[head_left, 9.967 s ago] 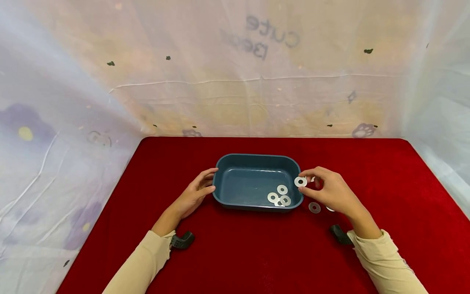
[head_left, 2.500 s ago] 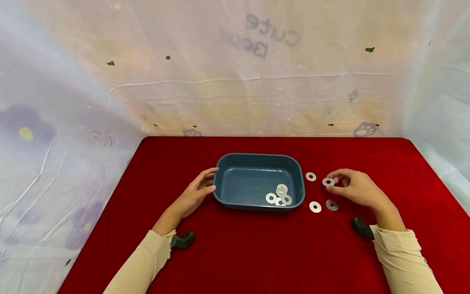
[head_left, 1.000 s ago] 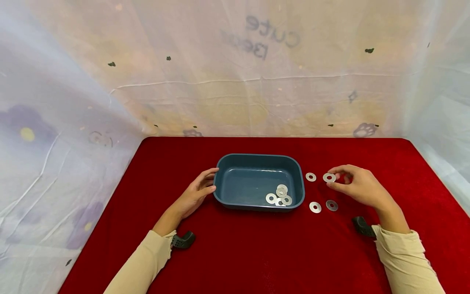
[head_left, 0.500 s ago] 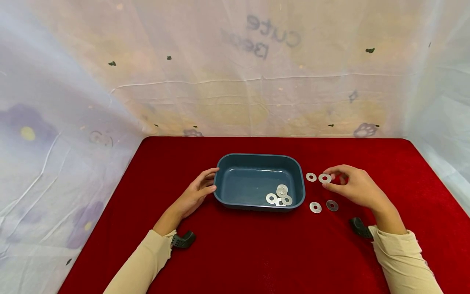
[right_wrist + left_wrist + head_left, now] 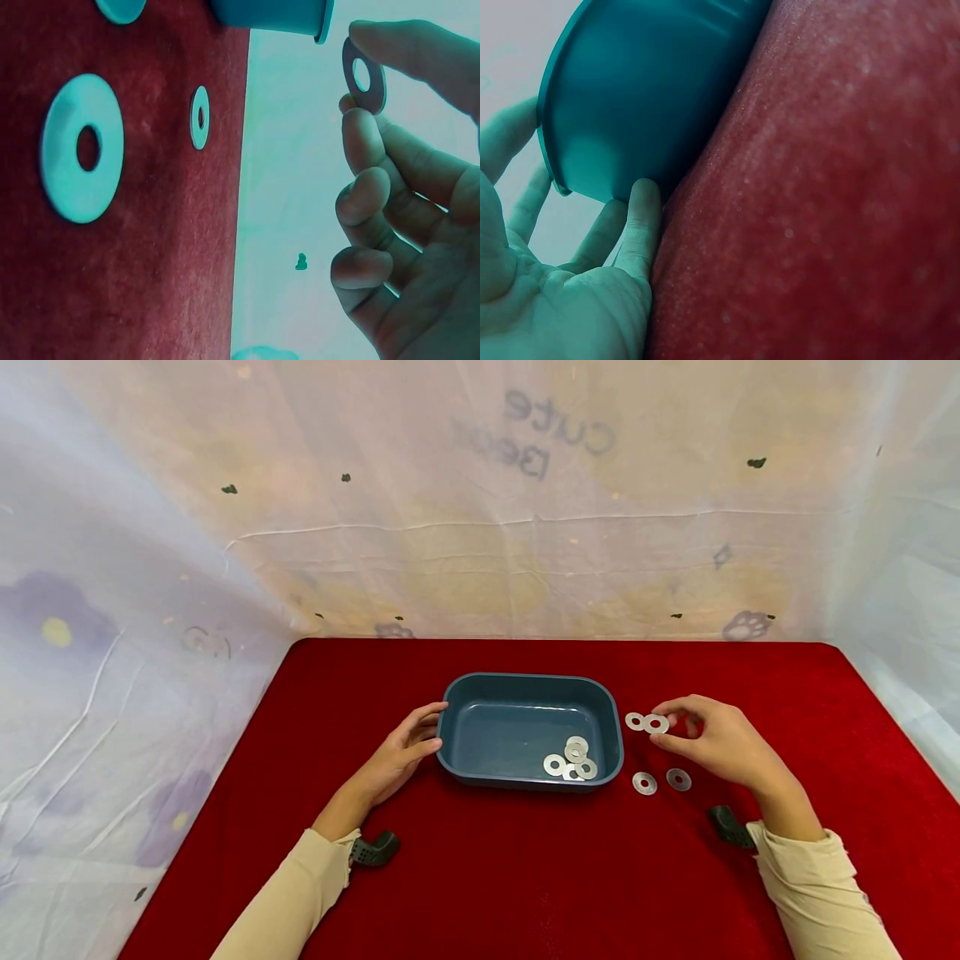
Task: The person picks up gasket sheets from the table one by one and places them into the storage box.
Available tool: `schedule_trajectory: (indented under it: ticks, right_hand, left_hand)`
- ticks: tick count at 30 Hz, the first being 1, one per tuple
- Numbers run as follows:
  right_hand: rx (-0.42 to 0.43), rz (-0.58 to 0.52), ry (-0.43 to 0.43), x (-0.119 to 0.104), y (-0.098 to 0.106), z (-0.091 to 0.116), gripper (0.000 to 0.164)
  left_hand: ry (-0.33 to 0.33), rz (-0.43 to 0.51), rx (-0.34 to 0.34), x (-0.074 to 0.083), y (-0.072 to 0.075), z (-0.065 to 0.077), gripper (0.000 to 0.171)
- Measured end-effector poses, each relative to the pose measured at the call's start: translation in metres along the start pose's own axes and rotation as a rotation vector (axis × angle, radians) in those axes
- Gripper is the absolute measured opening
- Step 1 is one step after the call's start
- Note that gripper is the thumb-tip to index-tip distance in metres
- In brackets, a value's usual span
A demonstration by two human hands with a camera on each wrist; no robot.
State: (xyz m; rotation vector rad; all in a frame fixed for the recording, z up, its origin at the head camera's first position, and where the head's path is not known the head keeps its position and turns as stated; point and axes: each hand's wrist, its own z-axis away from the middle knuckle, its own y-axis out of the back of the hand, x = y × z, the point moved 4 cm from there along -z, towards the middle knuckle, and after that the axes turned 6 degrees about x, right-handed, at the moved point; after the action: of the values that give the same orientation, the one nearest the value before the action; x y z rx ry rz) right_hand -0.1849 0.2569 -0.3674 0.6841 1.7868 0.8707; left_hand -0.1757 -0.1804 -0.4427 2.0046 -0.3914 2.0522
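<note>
In the head view, my right hand (image 5: pixel 712 739) pinches a flat metal washer (image 5: pixel 665 727) between thumb and fingers, right of the blue bin (image 5: pixel 487 779). The right wrist view shows this washer (image 5: pixel 378 94) raised off the cloth. From the head, it partly overlaps a washer lying on the table (image 5: pixel 630 721). Two other washers lie nearer me, one left (image 5: pixel 637 783) and one right (image 5: pixel 671 781). Several washers (image 5: pixel 550 769) lie in the bin's near right corner, some overlapping. My left hand (image 5: pixel 393 760) rests against the bin's left end; its extended fingers touch the wall in the left wrist view.
Red cloth (image 5: pixel 480 877) covers the table. A pale printed curtain (image 5: pixel 480 568) stands behind and at both sides. Dark wrist devices sit at the left cuff (image 5: pixel 373 850) and right cuff (image 5: pixel 729 827).
Since ten seconds ago, one more washer lies in the bin and my right hand has gone right. Over the last second it has moved left, carrying a washer. My left hand stays put.
</note>
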Motion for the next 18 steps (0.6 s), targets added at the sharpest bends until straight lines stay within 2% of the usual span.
schedule_trajectory:
  ticks: [18]
  right_hand:
    - [0.027,-0.005,0.031,-0.0094,0.0021,-0.0002,0.028]
  left_hand:
    - [-0.003,0.004,0.0,0.0009,-0.0006,-0.0003,0.059]
